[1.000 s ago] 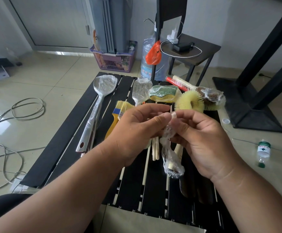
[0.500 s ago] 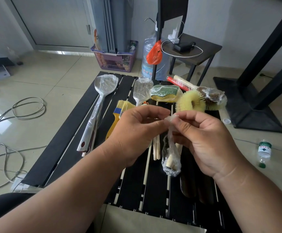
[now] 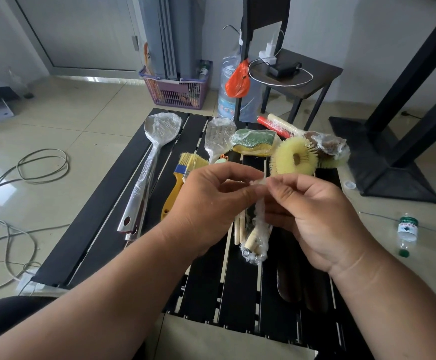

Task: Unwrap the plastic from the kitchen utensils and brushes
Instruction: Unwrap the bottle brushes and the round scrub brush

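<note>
A wooden-handled brush [image 3: 253, 237] wrapped in clear plastic hangs between my hands above the black slatted table [image 3: 100, 216]. My left hand [image 3: 211, 206] and my right hand [image 3: 307, 214] both pinch the loose top of its plastic wrap [image 3: 259, 181]. On the table behind lie a wrapped steel ladle [image 3: 157, 141], a wrapped slotted turner [image 3: 218, 139], a yellow paint brush [image 3: 183, 178], a wrapped green-yellow sponge [image 3: 254, 142], a round yellow brush [image 3: 296, 158] and a wrapped brown brush [image 3: 327, 146].
Wooden sticks [image 3: 239, 229] lie under my hands, dark utensils [image 3: 289, 281] near the front. A red and cream roll [image 3: 279, 124] sits at the table's back. On the floor are cables [image 3: 17, 178], a purple basket [image 3: 178, 87], a small bottle [image 3: 407, 232] and a side table [image 3: 302, 71].
The wrapped brush has been lifted a little, and both hands have drawn the top of the plastic up and slightly apart. The view has shifted slightly.
</note>
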